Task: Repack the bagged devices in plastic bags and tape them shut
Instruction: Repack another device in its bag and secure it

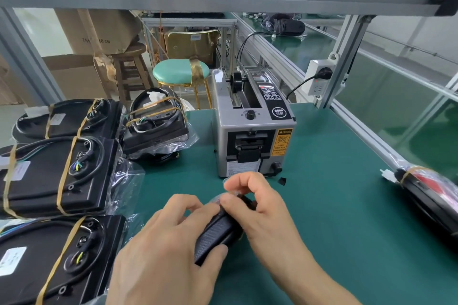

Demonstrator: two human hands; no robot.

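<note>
We see the device lying near-left to far-right, left hand grasping its near end, right hand pinching film at the far end.

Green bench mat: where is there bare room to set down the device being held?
Bare green mat lies between the grey tape dispenser and the bagged black device at right. The left is crowded with banded black devices. Both hands, left hand and right hand, occupy the centre.
</note>
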